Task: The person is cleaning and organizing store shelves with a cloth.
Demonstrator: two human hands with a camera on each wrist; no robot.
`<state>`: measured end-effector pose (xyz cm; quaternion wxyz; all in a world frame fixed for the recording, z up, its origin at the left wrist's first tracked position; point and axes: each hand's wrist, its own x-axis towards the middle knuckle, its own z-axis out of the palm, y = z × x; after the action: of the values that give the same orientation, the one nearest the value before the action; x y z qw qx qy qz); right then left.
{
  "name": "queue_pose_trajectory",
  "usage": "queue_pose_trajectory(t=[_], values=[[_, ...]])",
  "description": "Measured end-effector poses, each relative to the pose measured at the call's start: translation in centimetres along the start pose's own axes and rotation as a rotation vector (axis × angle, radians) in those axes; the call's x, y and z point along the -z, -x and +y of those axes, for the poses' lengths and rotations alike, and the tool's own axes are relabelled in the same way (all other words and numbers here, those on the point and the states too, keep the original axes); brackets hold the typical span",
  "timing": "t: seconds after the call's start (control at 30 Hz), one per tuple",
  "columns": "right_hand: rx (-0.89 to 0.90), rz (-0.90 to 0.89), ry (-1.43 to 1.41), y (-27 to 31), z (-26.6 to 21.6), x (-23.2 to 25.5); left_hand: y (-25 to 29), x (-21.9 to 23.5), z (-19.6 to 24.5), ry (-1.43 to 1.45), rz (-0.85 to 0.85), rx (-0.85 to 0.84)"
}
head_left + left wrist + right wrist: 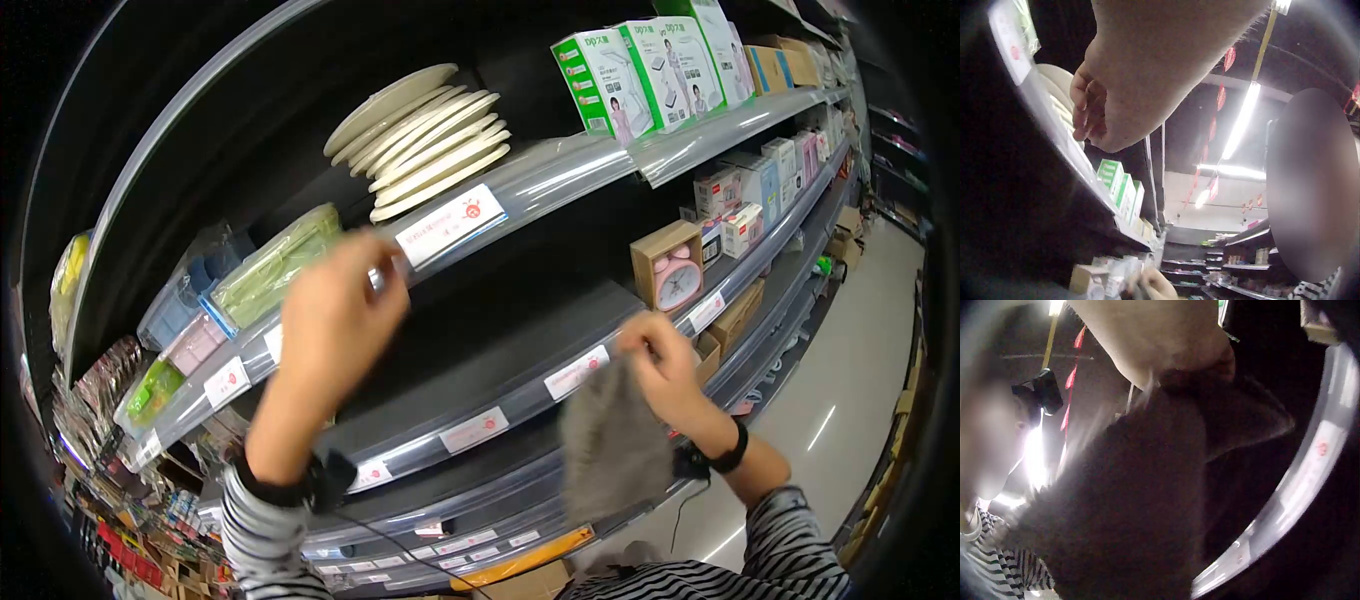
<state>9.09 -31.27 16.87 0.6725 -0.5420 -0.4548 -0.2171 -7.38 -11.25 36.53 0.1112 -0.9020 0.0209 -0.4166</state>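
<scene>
My right hand (668, 372) pinches a grey-brown fuzzy cloth (615, 445) by its upper edge. The cloth hangs down in front of the shelf and fills much of the right wrist view (1129, 506). My left hand (345, 305) is raised at the lip of the upper shelf, beside a white price label (452, 225). Its fingers are loosely bent with nothing visible in them, as the left wrist view shows of the fingers (1080, 103). Just behind the label leans a stack of cream plates (430, 130). A green plastic-wrapped container (280, 265) sits left of that hand.
Green-and-white boxes (665, 70) stand on the upper shelf to the right. Below them, a pink alarm clock (678, 280) in a wooden-look box sits near small cartons (740, 228). A dark shelf board (500, 350) stretches between my hands. The aisle floor (850, 350) runs along the right.
</scene>
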Motion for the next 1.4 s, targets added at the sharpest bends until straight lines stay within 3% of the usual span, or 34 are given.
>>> queue_pose_trajectory(t=[0.1, 0.13, 0.17, 0.2, 0.23, 0.3, 0.37, 0.43, 0.5, 0.63, 0.67, 0.7, 0.8, 0.83, 0.9, 0.93, 1.0, 1.07, 1.13, 1.2, 1.37, 1.4], values=[[-0.163, 0.123, -0.085, 5.8, 2.1, 4.1, -6.4, -0.1, -2.7, -0.201, 0.212, -0.067], [-0.271, 0.096, 0.070, 8.0, 2.8, 5.7, -8.2, -0.4, -3.8, -0.336, 0.272, -0.088], [-0.194, 0.051, 0.328, 9.1, 2.6, 7.0, -10.2, -1.0, -5.2, -0.381, 0.322, -0.096], [-0.196, -0.008, 0.325, 10.7, 3.2, 8.7, -11.8, -1.6, -6.5, -0.427, 0.372, -0.106], [-0.196, -0.062, 0.320, 12.5, 4.0, 10.6, -12.8, -2.1, -6.9, -0.436, 0.374, -0.097], [-0.386, 0.053, 0.300, 16.9, 5.8, 14.1, -15.0, -2.7, -7.1, -0.422, 0.135, 0.093], [-0.593, 0.081, 0.229, 19.6, 5.9, 17.9, -16.2, -3.0, -6.6, -0.368, 0.097, 0.235], [-0.647, 0.140, 0.218, 21.9, 6.4, 22.3, -17.1, -2.7, -5.5, -0.329, 0.040, 0.310], [-0.672, 0.199, 0.254, 23.1, 7.4, 26.9, -17.3, -2.7, -5.6, -0.110, 0.220, 0.430], [-0.697, 0.080, 0.238, 22.0, 6.6, 32.9, -15.9, -1.8, -2.9, -0.206, 0.334, 0.409], [-0.691, 0.020, 0.183, 21.7, 6.3, 33.8, -15.0, -1.6, -1.7, -0.299, 0.407, 0.278], [-0.674, -0.022, 0.179, 20.9, 5.8, 34.2, -13.9, -1.5, -0.4, -0.392, 0.476, 0.147], [-0.773, 0.009, -0.055, 20.7, 5.9, 35.1, -9.9, -1.8, 4.6, -0.489, 0.522, 0.023], [-0.771, 0.006, -0.064, 20.4, 6.1, 35.1, -8.5, -2.0, 6.7, -0.456, 0.520, 0.024], [-0.795, 0.207, -0.131, 19.4, 6.8, 34.4, -6.2, -2.3, 10.5, -0.318, 0.492, 0.084], [-0.804, 0.307, -0.165, 19.2, 7.3, 34.1, -5.4, -2.3, 11.4, -0.415, 0.495, -0.004], [-0.827, 0.269, -0.153, 19.6, 9.5, 34.7, -4.1, -2.4, 14.0, -0.434, 0.485, -0.030], [-0.734, 0.287, -0.500, 18.8, 10.6, 34.0, -3.2, -2.1, 15.0, -0.436, 0.452, -0.043], [-0.737, 0.234, -0.501, 20.5, 13.9, 33.6, -2.7, -1.9, 15.9, -0.435, 0.418, -0.050], [-0.907, 0.435, -0.710, 20.7, 14.2, 31.7, -2.6, -1.3, 16.5, -0.454, 0.361, -0.054], [-0.778, 0.141, -0.314, 22.0, 14.2, 29.0, -4.1, -0.2, 13.8, -0.405, 0.412, 0.049], [-0.895, 0.174, -0.570, 20.8, 12.8, 28.6, -5.0, 0.0, 12.8, -0.412, 0.413, 0.049]])
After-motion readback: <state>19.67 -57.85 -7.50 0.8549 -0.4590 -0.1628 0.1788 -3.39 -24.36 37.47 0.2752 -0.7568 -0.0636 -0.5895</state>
